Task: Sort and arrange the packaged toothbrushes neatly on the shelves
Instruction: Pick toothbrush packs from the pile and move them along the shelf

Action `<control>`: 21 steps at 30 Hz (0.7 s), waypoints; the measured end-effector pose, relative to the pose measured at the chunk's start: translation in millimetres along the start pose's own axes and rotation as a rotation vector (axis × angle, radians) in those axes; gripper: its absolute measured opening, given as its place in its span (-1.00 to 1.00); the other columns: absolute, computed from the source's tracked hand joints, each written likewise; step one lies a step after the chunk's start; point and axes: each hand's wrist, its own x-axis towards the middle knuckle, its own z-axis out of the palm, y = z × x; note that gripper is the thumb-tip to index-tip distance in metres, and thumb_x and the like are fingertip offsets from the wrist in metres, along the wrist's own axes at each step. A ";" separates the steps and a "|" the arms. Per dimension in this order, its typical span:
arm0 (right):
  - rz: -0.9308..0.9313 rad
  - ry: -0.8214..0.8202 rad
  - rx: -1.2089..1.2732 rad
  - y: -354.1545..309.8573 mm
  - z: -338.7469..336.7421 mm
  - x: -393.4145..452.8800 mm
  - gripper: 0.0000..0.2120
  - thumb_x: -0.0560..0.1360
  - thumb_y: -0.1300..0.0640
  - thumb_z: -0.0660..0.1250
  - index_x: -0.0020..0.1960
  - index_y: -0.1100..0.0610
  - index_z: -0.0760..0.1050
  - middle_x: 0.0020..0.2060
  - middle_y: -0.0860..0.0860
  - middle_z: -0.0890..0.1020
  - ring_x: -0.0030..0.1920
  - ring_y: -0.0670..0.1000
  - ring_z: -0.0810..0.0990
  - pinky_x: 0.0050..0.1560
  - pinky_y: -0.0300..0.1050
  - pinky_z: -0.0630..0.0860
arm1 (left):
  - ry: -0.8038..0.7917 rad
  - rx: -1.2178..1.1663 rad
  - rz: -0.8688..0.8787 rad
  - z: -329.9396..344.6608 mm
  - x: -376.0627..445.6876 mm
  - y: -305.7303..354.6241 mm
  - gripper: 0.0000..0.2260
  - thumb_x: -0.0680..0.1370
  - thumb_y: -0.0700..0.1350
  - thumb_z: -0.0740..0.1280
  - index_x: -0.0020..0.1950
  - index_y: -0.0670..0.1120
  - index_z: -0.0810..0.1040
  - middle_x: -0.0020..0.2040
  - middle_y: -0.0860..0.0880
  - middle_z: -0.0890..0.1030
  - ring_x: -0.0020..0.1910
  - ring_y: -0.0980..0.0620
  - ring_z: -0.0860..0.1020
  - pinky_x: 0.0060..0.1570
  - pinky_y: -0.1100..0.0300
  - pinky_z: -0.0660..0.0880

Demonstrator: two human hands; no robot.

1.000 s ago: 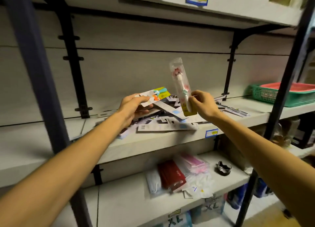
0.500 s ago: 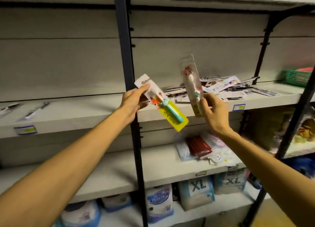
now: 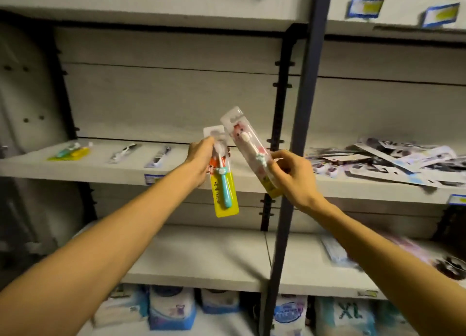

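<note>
The left hand (image 3: 201,159) is clamped on the upper part of a yellow-carded blister pack holding a teal toothbrush (image 3: 224,194), which hangs nearly upright. The right hand (image 3: 293,178) pinches a clear, pink-printed toothbrush pack (image 3: 242,143) low on its length, tilted top-left. Holding one pack per hand likely keeps the two types separate for sorting.

Landmark: the dark steel upright post (image 3: 302,133). Left of the post, the grey middle shelf (image 3: 100,170) carries three spaced packs, the far one a yellow-carded match (image 3: 70,152), with bare board between them and the post. Right of the post lies the unsorted pile (image 3: 393,161). Both held packs are in front of the shelf edge, just left of the post.
</note>
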 end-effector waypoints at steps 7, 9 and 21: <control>0.131 -0.144 0.237 -52.0 200.6 77.6 -0.80 0.53 0.04 0.27 -0.08 0.09 0.63 -0.28 0.10 0.71 -0.34 0.02 0.64 -0.30 0.11 0.62 | 0.219 0.066 0.031 -180.1 71.4 31.0 -0.77 0.51 -0.40 0.18 -0.30 -0.16 0.41 -0.63 0.04 0.42 -0.50 -0.01 0.45 -0.28 0.16 0.44; 0.184 -0.182 0.275 -69.5 254.3 104.7 -0.82 0.58 0.12 0.26 -0.04 0.13 0.63 -0.22 0.16 0.71 -0.27 0.08 0.65 -0.20 0.24 0.63 | 0.242 0.080 0.013 -232.9 94.0 42.3 -0.75 0.50 -0.44 0.17 -0.30 -0.17 0.41 -0.65 0.04 0.41 -0.58 0.05 0.46 -0.32 0.19 0.45; 0.332 -0.229 0.172 -124.4 475.7 212.2 -0.71 0.53 0.00 0.30 0.13 0.14 0.63 -0.05 0.09 0.71 -0.06 0.11 0.69 0.04 0.14 0.63 | 0.344 0.302 0.080 -434.6 217.9 53.7 -0.56 0.50 -0.44 0.34 0.37 -0.27 0.45 0.19 -0.20 0.61 -0.03 -0.08 0.62 -0.15 0.25 0.57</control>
